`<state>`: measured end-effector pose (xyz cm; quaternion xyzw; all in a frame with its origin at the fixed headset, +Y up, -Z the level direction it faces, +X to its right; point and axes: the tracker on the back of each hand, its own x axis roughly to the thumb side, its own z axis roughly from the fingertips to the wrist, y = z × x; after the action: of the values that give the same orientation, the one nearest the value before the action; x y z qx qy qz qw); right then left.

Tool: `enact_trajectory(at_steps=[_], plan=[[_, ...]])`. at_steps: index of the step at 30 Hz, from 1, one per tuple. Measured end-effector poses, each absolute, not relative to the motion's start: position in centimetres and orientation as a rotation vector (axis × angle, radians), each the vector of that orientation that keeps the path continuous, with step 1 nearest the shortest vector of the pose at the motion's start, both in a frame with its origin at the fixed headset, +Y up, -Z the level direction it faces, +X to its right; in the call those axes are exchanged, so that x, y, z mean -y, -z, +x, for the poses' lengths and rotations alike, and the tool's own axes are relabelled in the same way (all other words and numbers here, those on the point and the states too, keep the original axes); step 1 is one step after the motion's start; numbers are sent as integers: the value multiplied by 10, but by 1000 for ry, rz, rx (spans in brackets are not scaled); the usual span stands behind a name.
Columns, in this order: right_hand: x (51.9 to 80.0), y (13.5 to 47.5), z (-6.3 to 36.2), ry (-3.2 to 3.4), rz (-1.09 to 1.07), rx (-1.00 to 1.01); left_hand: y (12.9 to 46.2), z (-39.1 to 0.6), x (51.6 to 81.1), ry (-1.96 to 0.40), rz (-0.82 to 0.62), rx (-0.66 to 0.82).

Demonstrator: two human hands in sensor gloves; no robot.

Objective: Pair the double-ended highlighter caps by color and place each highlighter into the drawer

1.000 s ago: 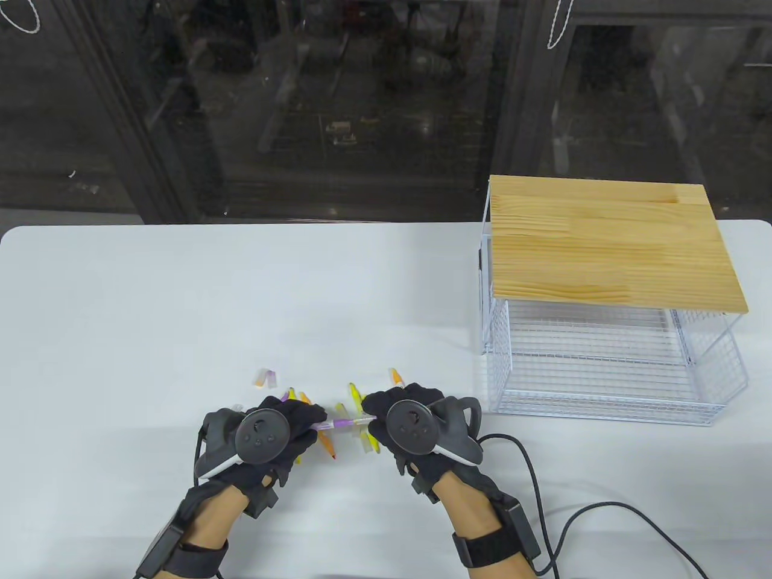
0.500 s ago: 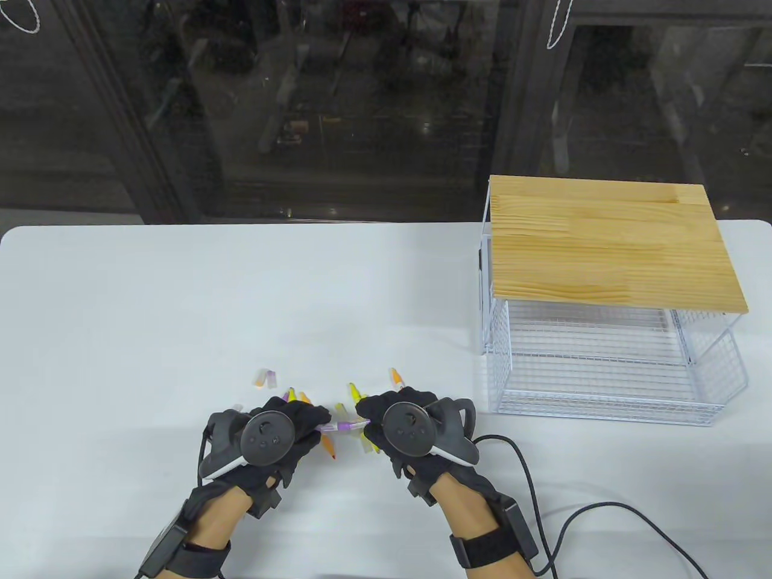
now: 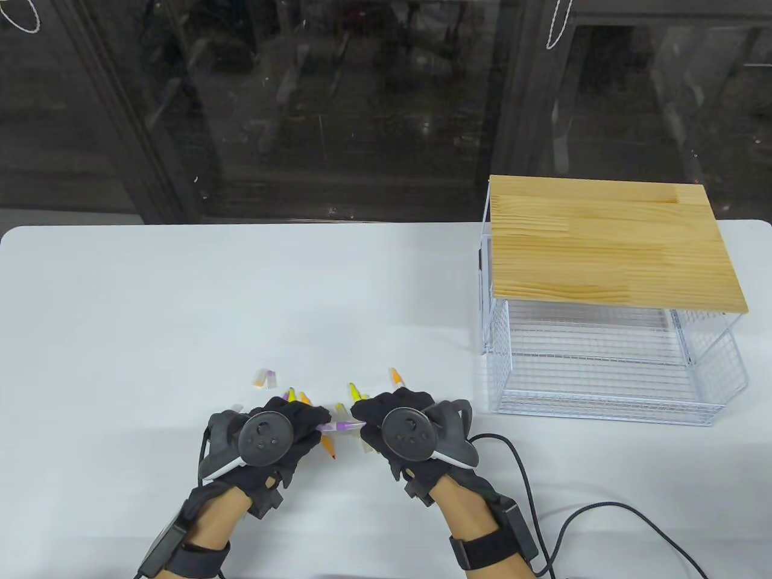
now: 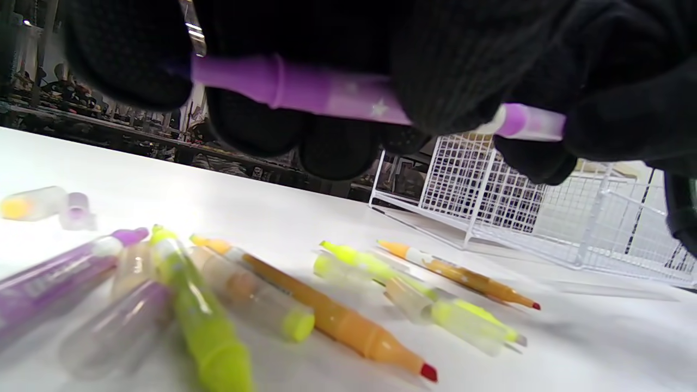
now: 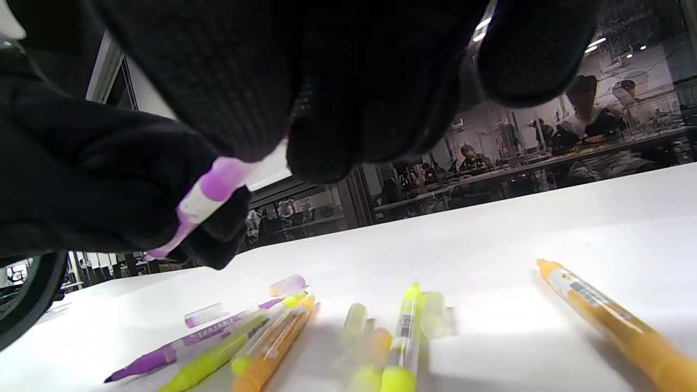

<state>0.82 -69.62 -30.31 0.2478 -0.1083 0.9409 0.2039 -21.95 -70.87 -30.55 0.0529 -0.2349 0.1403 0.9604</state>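
Purple highlighter (image 3: 339,427) is up off the worktop (image 3: 181,301), held level between both hands. Left hand (image 3: 283,431) has its fingers wrapped round the barrel, and right hand (image 3: 386,422) is pinching the cap end, where the left wrist view shows a white ring and a purple tip (image 4: 531,121) right by its fingertips. Whether that cap is fully seated, I can't tell.

Everything else is scattered under and around that purple one. Directly below it lies an orange highlighter (image 4: 337,321) with a red tip, uncapped. Just left of that there's a lime one (image 4: 201,321) and another purple one (image 4: 49,283), with a few clear caps mixed in, blurry in the wrist views. On the right-hand side of the pile there's a second lime one (image 5: 403,332) and a second orange one (image 5: 604,310) lying a bit apart. Two loose caps (image 3: 266,378), one yellowish and one purple, sit beyond the pile on the far left.

Drawer (image 3: 603,368) is well off to the right of the held highlighter: white wire basket pulled out from under a wooden top (image 3: 609,241). Nothing visible inside it.
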Motion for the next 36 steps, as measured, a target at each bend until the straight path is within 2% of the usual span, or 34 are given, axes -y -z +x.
enact_trajectory(at_steps=[18,30,36], plan=[[690,292,0,-2618,763,437,295,-217,697,-303,199,538],[679,285,-2,-2663,702,580,294,-223,689,-334,285,473],[690,289,-9,-2801,679,491,295,-213,694,-275,263,496]])
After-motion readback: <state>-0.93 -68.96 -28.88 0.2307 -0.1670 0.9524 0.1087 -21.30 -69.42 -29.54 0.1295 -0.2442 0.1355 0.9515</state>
